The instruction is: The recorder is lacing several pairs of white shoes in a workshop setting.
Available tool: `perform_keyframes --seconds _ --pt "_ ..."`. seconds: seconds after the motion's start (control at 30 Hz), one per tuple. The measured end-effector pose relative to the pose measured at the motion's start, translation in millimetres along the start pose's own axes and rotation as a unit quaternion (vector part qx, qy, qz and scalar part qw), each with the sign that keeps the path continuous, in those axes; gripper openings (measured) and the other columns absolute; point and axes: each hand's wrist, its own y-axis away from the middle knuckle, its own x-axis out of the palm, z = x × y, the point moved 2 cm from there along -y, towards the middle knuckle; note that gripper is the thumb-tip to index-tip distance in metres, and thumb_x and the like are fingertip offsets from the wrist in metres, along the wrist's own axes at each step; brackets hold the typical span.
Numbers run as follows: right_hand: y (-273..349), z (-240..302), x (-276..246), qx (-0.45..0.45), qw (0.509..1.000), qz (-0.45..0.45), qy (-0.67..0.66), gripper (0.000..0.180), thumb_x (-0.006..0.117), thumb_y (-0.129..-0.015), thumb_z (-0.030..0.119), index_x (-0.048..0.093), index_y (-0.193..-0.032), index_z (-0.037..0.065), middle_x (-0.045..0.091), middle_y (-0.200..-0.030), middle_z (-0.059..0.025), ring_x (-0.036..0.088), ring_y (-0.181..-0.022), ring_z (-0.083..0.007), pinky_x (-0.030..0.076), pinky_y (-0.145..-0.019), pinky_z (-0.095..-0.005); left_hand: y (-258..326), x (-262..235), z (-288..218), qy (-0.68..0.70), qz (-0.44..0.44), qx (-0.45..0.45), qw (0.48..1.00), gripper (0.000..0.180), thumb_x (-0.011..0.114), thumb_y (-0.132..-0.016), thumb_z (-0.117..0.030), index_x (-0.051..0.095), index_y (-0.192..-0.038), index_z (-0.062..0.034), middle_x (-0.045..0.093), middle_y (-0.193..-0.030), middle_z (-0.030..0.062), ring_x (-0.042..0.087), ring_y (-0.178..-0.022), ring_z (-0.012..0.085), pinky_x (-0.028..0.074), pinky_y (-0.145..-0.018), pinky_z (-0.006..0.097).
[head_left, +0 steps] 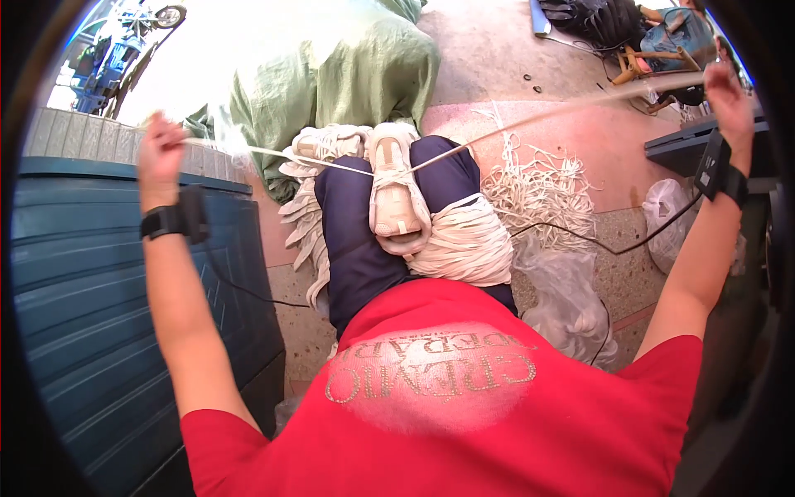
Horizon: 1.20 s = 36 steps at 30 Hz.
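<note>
A beige and white sneaker [396, 211] rests between my knees, its toe pointing away from me. One cream shoelace [265, 151] runs through it, and both ends are stretched out wide to the sides. My left hand [161, 149], raised at the far left, is closed on one end. At the upper right, my right hand [729, 95] grips the other end, its fingers somewhat blurred. The lace looks taut on both sides of the shoe. A thick bundle of cream laces [464, 244] lies over my right thigh.
Beyond my knees sits another pale sneaker [327, 142], with stacked pale shoe pieces [302, 219] left of my leg. Loose laces [546, 195] heap on the floor at right, near plastic bags [567, 302]. A blue cabinet [108, 273] flanks my left; green cloth [331, 66] covers something ahead.
</note>
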Motion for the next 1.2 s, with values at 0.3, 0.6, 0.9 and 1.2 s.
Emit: perform_keyframes --seconds 0.3,0.6,0.9,1.2 --pt "109 -310 45 0.186 0.795 0.077 0.572 0.023 0.054 -0.081 0.016 0.059 -0.098 0.002 0.058 -0.069 -0.0003 0.052 -0.062 -0.0071 0.042 -0.057 -0.021 -4 -91 37 -0.123 -0.112 -0.171 0.971 0.024 0.049 -0.088 -0.015 0.039 -0.067 -0.015 0.032 -0.052 -0.006 0.032 -0.044 0.0061 0.029 -0.045 0.024" --pt "160 -470 75 0.008 0.629 0.274 0.727 0.015 0.049 -0.082 0.015 0.058 -0.079 0.002 0.057 -0.085 -0.0115 0.054 -0.085 -0.0282 0.043 -0.074 -0.039 102 34 231 -0.301 0.139 -0.38 0.864 0.017 0.05 -0.088 -0.024 0.055 -0.085 -0.0082 0.041 -0.056 -0.0056 0.039 -0.046 0.0051 0.038 -0.045 0.021" --pt "156 -482 83 -0.012 0.53 0.199 0.824 0.02 0.048 -0.072 0.01 0.061 -0.083 0.0 0.056 -0.099 -0.0105 0.048 -0.096 -0.0288 0.041 -0.076 -0.0442 120 39 247 -0.451 0.142 -0.247 0.846 0.019 0.055 -0.086 -0.02 0.062 -0.094 -0.0043 0.052 -0.061 -0.0033 0.044 -0.048 0.0037 0.036 -0.043 0.018" --pt "163 -496 101 -0.136 0.418 0.279 0.854 0.012 0.052 -0.07 0.012 0.059 -0.076 0.005 0.055 -0.092 -0.0076 0.049 -0.09 -0.0236 0.039 -0.072 -0.0358 121 30 268 -0.664 0.218 0.102 0.708 0.022 0.051 -0.083 -0.02 0.062 -0.085 -0.0014 0.059 -0.068 0.0191 0.059 -0.064 0.0336 0.047 -0.062 0.041"
